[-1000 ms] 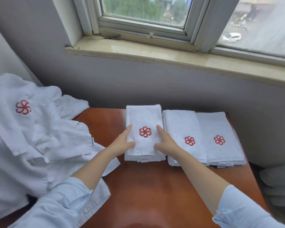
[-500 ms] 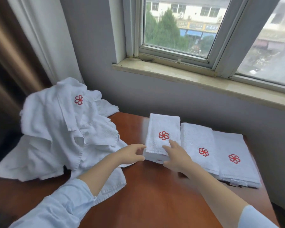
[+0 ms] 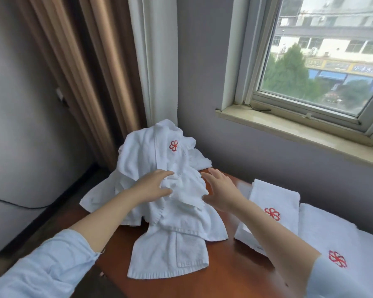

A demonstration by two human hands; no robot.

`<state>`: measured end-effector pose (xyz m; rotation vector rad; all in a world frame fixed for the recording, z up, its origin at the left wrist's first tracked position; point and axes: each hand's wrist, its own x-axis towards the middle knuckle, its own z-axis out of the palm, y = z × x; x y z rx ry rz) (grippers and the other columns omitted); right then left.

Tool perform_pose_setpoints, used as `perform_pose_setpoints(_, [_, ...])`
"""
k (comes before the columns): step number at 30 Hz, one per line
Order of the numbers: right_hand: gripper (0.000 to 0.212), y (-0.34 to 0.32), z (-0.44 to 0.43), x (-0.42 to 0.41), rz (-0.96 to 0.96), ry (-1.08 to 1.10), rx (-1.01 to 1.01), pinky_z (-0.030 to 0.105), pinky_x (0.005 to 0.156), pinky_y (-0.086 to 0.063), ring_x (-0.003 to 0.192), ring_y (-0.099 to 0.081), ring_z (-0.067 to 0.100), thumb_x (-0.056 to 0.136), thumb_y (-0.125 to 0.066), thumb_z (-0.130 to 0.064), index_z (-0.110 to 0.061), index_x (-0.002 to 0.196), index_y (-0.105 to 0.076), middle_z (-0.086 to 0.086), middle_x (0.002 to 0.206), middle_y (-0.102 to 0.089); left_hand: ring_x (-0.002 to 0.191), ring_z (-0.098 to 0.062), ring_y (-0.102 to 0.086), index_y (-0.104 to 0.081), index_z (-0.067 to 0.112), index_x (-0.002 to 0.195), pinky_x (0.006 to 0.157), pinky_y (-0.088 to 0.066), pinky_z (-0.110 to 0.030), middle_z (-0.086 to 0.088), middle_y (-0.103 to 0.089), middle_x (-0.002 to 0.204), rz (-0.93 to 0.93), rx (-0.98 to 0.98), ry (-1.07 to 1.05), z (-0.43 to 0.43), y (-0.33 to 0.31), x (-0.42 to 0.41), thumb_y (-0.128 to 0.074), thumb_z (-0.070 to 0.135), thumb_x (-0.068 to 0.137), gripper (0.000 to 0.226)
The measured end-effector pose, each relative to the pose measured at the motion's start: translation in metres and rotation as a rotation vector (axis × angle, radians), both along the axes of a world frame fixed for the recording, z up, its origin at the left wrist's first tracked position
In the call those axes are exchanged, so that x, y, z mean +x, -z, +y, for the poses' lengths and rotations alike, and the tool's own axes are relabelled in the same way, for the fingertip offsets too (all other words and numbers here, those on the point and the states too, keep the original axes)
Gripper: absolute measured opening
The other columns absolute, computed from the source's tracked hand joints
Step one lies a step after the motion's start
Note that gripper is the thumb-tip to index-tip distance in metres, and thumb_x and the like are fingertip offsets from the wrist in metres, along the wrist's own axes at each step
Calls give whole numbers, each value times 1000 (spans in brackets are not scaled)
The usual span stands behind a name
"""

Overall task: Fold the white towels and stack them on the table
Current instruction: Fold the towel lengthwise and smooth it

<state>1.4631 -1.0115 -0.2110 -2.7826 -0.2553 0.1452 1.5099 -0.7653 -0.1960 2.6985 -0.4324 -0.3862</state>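
Observation:
A heap of unfolded white towels (image 3: 164,175) with red flower logos lies on the left end of the brown table (image 3: 235,267). My left hand (image 3: 153,186) rests on the heap with fingers spread and straight. My right hand (image 3: 220,192) hovers at the heap's right side, fingers open, thumb near the cloth. To the right sits a folded towel stack (image 3: 274,203), with another folded towel (image 3: 336,244) beyond it at the frame's right edge.
A grey wall and a window sill (image 3: 299,134) run behind the table. Brown and white curtains (image 3: 108,72) hang at the back left corner. The table's left edge drops to a dark floor.
Both hands left the folded stack and moved left to the unfolded heap. My view turned left, so the folded towels now sit at the right.

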Motion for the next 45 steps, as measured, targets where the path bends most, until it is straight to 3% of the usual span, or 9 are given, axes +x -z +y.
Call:
perform_pose_setpoints(5, [74, -16, 41, 54, -32, -13, -10, 44, 120, -12, 151, -9, 25, 90, -60, -32, -24, 154, -25, 5, 164, -13, 142, -20, -31, -32, 38, 149, 113, -33, -38, 8, -29, 157, -69, 3, -65, 50, -20, 50, -63, 48, 90, 68])
perform_pose_setpoints(15, [74, -23, 96, 176, -20, 152, 41, 41, 119, -24, 148, -21, 24, 90, -63, -33, -21, 154, -27, 5, 162, -22, 142, -17, -31, -28, 32, 152, 111, -27, -34, 5, -32, 157, -194, 55, 57, 68, -28, 165, -58, 51, 92, 70])
perform_pose_setpoints(18, [72, -17, 99, 200, 18, 221, 104, 35, 107, -34, 145, -29, 21, 92, -60, -34, -20, 154, -27, 1, 161, -25, 139, -19, -38, -17, 29, 156, 100, -36, -32, 3, -38, 155, -192, 45, 52, 59, -25, 193, -56, 54, 92, 79])
perform_pose_setpoints(20, [69, -12, 102, 216, 64, 277, 160, 32, 88, -41, 134, -44, 21, 94, -56, -33, -20, 154, -25, 1, 159, -29, 135, -22, -43, -11, 28, 157, 91, -38, -32, 2, -43, 151, -189, 43, 31, 52, -20, 212, -54, 57, 92, 83])
perform_pose_setpoints(24, [71, 0, 106, 239, 140, 372, 317, 28, 73, -44, 96, -59, 17, 95, -55, -33, -21, 155, -20, 4, 135, -55, 130, -25, -47, -8, 22, 157, 93, -41, -37, -2, -51, 143, -199, 39, -49, 33, -10, 241, -46, 63, 93, 84])
perform_pose_setpoints(27, [67, 8, 108, 253, 124, 471, 464, 28, 70, -48, 88, -63, 16, 91, -58, -28, -19, 151, -30, 0, 105, -65, 124, -25, -52, -13, 21, 155, 97, -42, -38, -2, -58, 135, -222, 28, -95, 23, -1, 256, -51, 57, 91, 83])
perform_pose_setpoints(31, [49, 5, 111, 258, 3, 551, 532, 22, 60, -44, 72, -59, 7, 84, -61, -18, -22, 133, -54, -9, 82, -58, 115, -23, -58, -36, 27, 145, 97, -43, -34, 7, -63, 124, -158, -202, -162, 21, 2, 260, -63, 34, 83, 69])
perform_pose_setpoints(38, [25, -50, 119, 226, -340, 576, 999, 12, 51, -45, 57, -54, -3, 82, -52, -11, -28, 87, -69, -5, 78, -63, 71, 4, -57, -63, 31, 95, 63, -43, -13, 16, -63, 86, -207, -894, -226, 29, -41, 226, -59, 21, 74, 24])
perform_pose_setpoints(45, [24, -125, 108, 147, -493, 515, 1154, 14, 41, -35, 46, -44, 2, 69, -43, -21, -27, 73, -66, -13, 57, -51, 74, -3, -54, -60, 26, 82, 67, -41, -10, 14, -62, 85, -401, -1126, -148, 15, -100, 151, -44, -9, 82, 39])
